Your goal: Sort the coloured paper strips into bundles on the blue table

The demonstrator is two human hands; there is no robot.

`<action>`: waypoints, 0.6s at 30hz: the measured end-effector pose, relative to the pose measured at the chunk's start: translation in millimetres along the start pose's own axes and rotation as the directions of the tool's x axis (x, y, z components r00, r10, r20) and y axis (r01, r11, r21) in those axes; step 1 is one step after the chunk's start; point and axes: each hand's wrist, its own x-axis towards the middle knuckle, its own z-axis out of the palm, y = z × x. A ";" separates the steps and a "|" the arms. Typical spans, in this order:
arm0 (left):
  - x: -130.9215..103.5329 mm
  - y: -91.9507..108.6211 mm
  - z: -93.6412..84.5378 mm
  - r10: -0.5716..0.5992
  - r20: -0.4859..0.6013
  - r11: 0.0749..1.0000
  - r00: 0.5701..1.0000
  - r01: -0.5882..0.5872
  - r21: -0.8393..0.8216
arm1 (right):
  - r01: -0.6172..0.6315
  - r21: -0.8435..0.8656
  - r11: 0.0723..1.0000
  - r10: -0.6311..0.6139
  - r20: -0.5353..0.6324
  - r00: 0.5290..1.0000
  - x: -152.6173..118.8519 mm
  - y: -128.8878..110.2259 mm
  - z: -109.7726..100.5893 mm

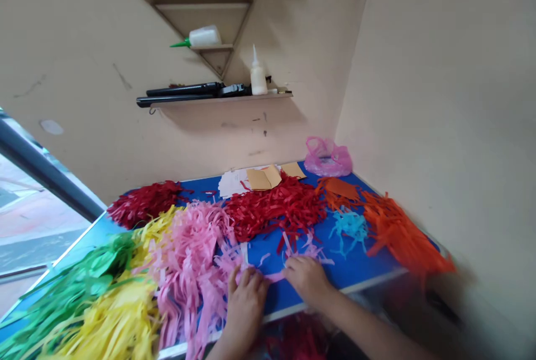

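My left hand (pixel 248 296) is at the front edge of the blue table (pixel 272 245), its fingers bent around one end of a pink strip (pixel 274 277). Opposite it, my right hand (pixel 305 276) has its fingers closed on the strip's other end, so the strip spans the short gap between both hands. Fringed pink paper (pixel 307 249) shows just beyond my right hand. A large pink fringed heap (pixel 190 243) lies left of my left hand. The fingertips of both hands are partly hidden.
Red (pixel 272 204), orange (pixel 397 231), light blue (pixel 350 229), yellow (pixel 121 315) and green (pixel 84 282) fringes lie around the table. Brown paper (pixel 263 178) and a pink plastic bag (pixel 328 158) sit at the back. A wall shelf (pixel 218 99) holds a bottle (pixel 258 78).
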 end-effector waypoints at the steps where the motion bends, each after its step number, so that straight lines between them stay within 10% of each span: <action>1: -2.6 -2.0 -1.5 0.001 0.022 1.000 1.000 -0.001 -0.025 | 0.010 0.014 1.000 -0.010 0.008 1.000 -2.3 5.2 -0.1; 18: 2.7 -4.3 -14.9 -0.101 0.192 0.992 0.976 0.114 -0.059 | -0.229 0.134 0.964 0.191 0.251 0.949 -0.1 21.6 -16.1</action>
